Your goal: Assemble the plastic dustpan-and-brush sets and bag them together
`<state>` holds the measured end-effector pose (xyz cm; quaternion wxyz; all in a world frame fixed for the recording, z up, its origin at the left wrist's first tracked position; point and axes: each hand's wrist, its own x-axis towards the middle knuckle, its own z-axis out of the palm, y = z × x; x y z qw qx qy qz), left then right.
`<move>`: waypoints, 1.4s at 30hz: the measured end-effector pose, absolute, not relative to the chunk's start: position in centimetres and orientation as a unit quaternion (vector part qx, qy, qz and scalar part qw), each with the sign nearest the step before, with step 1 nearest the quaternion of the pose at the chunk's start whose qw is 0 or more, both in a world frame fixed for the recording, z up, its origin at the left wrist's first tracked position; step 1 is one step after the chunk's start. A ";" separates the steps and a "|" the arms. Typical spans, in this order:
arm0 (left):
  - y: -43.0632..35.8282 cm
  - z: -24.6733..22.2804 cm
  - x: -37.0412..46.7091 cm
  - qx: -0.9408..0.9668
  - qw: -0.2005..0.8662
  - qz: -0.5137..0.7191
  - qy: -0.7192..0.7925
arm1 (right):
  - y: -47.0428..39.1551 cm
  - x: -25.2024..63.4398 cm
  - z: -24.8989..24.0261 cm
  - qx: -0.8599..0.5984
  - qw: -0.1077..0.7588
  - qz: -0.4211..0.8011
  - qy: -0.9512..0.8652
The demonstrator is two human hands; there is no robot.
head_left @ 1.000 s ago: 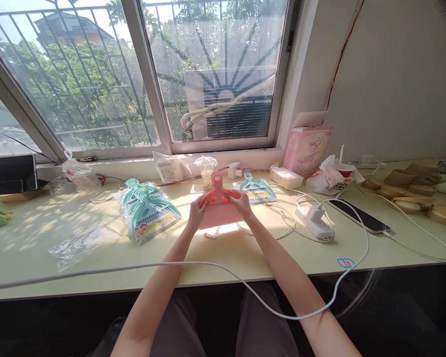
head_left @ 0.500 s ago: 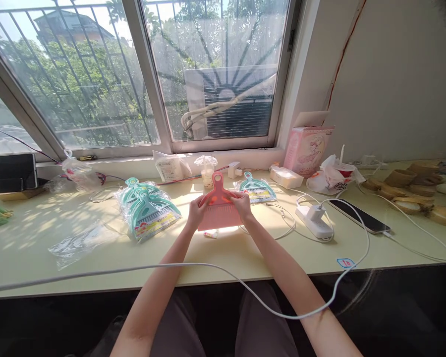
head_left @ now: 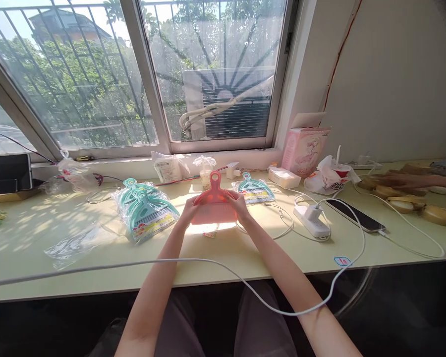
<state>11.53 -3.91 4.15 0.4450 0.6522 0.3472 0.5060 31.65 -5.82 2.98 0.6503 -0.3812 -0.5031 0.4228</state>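
Observation:
A pink mini dustpan (head_left: 214, 210) with a looped handle is held up over the table, sunlight shining through it. On its left edge my left hand (head_left: 189, 209) is closed, fingers partly behind it. My right hand (head_left: 241, 206) grips the opposite edge the same way. Bright light and a small printed paper piece (head_left: 209, 233) lie on the table below the pan. To the left rest several green dustpan-and-brush sets (head_left: 148, 215) in clear wrapping, and another green set (head_left: 254, 191) is just behind my right hand.
A crumpled clear bag (head_left: 74, 245) lies at the left. To the right are a white power strip (head_left: 312, 222), looping cables and a phone (head_left: 353, 214). A white cable (head_left: 223, 270) crosses before my forearms. Another person's hand (head_left: 401, 181) reaches over brown objects at far right.
The pink dustpan has tilted, so its lower edge is higher and the bristle lines no longer show clearly. Another person's hand has come in at the far right.

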 end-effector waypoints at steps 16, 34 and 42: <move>-0.1 0.7 8.3 0.337 0.499 0.705 0.375 | -5.5 29.9 -2.0 -0.486 0.278 0.139 -0.817; -1.8 1.1 11.2 0.409 0.553 0.649 0.325 | -5.9 30.9 2.1 -0.428 0.626 0.200 -0.621; -2.2 0.8 12.2 0.454 0.575 0.621 0.280 | -6.8 29.6 1.4 -0.488 0.557 0.049 -0.670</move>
